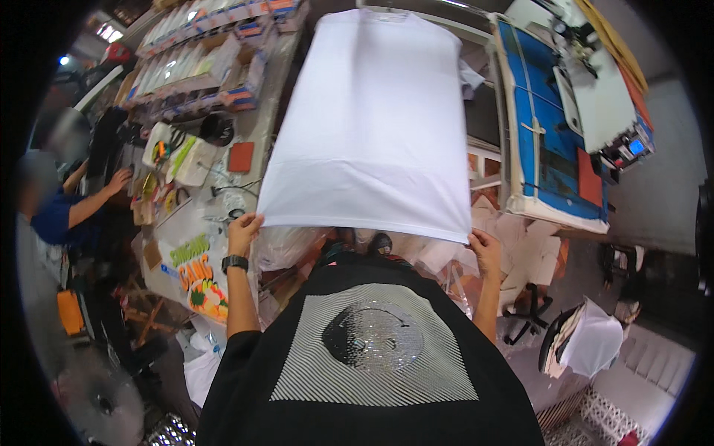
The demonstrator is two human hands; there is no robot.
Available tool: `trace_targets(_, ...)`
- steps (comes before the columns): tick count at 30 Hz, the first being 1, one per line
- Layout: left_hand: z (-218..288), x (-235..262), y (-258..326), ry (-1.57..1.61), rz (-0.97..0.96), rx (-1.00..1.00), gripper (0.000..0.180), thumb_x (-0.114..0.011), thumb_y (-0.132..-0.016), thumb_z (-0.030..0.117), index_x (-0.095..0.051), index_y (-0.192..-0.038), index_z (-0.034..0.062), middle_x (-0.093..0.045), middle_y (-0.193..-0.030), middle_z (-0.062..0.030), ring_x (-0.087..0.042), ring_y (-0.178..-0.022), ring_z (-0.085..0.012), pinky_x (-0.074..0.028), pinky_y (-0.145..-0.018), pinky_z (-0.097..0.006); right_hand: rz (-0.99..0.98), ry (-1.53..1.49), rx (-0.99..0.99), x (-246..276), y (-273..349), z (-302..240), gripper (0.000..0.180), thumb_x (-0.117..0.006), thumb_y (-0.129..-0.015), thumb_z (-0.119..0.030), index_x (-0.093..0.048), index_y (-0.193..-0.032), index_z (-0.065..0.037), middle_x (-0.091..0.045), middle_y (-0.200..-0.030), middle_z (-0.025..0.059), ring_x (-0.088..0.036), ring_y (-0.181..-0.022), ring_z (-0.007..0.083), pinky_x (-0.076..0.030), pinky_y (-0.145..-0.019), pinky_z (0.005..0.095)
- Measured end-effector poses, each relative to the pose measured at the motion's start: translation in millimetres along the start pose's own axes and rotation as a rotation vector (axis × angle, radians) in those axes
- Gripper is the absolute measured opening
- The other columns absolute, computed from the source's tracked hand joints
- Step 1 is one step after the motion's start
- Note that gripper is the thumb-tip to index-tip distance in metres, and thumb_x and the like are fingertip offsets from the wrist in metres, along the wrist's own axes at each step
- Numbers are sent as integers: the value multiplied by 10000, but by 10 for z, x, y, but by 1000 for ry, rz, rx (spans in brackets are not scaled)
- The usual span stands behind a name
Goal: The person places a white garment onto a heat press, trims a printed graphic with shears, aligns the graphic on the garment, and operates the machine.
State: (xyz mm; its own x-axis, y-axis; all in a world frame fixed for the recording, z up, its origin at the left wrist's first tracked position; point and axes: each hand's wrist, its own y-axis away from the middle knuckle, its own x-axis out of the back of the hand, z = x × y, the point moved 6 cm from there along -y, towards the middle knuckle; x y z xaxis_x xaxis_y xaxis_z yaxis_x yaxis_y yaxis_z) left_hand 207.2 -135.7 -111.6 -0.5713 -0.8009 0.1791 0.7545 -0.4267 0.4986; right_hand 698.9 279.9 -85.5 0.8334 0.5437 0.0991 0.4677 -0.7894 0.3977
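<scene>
A white T-shirt [372,126] is spread out flat in front of me, its neckline at the far end and its hem toward me. My left hand [244,229] pinches the left corner of the hem, and a dark watch [235,262] is on that wrist. At the right corner, my right hand [486,253] grips the hem between thumb and fingers. The hem hangs nearly straight between both hands, with light creases just above it. What lies beneath the shirt is hidden.
On the left, a cluttered table holds cartons of white items [186,70], a reddish-brown block [240,157] and a colourful printed sheet [195,271]. A person in blue [63,223] works beyond it. To the right stands a blue-topped frame [547,141]; papers [520,245] litter the floor near an office-chair base [529,314].
</scene>
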Motion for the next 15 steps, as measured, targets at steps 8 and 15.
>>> trace_targets(8,164,22,64,34,48,-12,239,-792,-827,150,-710,-1008,17,-665,-818,13,-553,-672,-54,-404,-585,-198,111,-11,-47,55,34,163,271,-663,-933,-148,-653,-1137,30,-665,-950,31,-601,-803,86,-498,-689,225)
trace_targets(15,22,28,38,57,90,14,296,-800,-823,155,-700,-1037,-22,-681,-838,-26,-574,-674,-70,-417,-571,-206,72,-17,-39,95,10,136,338,-683,-925,-144,-630,-1215,19,-651,-933,18,-601,-802,78,-518,-691,228)
